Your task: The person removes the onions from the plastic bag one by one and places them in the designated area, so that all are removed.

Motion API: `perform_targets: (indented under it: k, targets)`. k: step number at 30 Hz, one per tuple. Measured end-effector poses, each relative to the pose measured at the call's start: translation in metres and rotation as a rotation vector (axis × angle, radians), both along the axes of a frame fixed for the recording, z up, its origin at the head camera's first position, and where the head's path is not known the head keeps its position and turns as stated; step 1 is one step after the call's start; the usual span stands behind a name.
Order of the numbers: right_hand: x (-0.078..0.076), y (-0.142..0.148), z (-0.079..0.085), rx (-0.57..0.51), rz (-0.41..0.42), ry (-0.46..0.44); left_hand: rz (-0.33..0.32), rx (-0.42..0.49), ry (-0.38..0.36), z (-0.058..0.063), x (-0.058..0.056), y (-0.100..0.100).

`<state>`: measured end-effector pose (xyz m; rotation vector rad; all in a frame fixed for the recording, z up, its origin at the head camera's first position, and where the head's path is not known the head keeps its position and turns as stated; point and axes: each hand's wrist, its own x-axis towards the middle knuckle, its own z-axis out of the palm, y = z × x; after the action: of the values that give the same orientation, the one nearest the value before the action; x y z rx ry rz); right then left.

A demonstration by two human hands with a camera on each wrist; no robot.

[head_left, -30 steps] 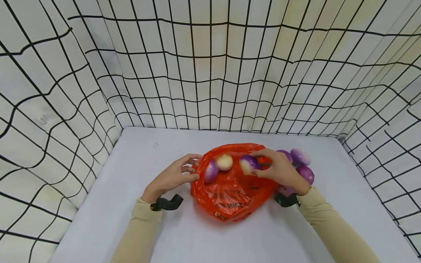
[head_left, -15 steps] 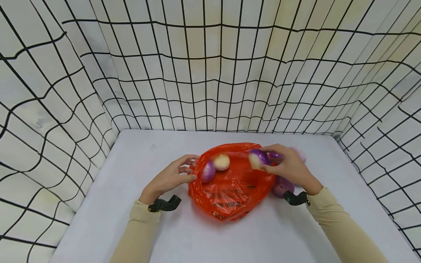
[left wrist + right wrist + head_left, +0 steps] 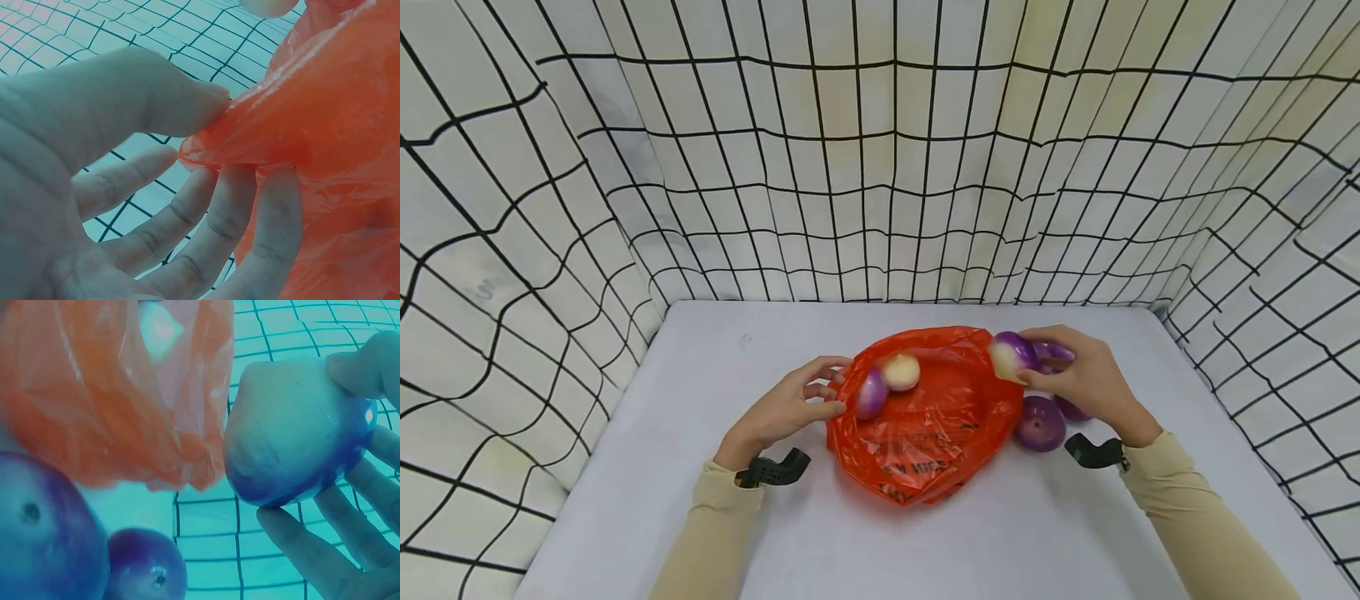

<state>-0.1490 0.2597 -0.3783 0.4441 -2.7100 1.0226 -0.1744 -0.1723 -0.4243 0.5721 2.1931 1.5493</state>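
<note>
"Black netting (image 3: 895,62) covers the white walls (image 3: 912,162) behind and beside a white table (image 3: 925,550). What occupies its middle?"

"A red plastic bag (image 3: 958,400), its mouth spread; a purple vegetable (image 3: 871,396) and a pale vegetable (image 3: 901,372) lie side by side within, toward the left."

"How is the left hand (image 3: 786,404) disposed?"

"At the bag's left rim. As the left wrist view shows, the thumb and curled fingers pinch a fold of the plastic, with only a narrow gap between them."

"And the right hand (image 3: 1090,375)?"

"Its thumb and fingers are spread as wide as a purple-and-white vegetable (image 3: 1011,354), which they grip at the bag's right rim. The right wrist view sets it just beside the plastic."

"Which objects lie nearby?"

"A round purple vegetable (image 3: 1040,423) rests on the table just right of the bag; a neighbouring vegetable (image 3: 1072,408) is partly hidden by the right hand. Beige sleeves (image 3: 718,517) and black wrist devices (image 3: 773,468) complete both arms."
</note>
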Motion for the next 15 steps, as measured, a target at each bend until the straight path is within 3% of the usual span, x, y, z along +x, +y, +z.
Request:
perform_targets:
  k: [15]
  targets:
    - [0.011,0.037,-0.001,-0.165,-0.082,-0.036,0.008,-0.008,-0.009,0.003,0.002,0.002]
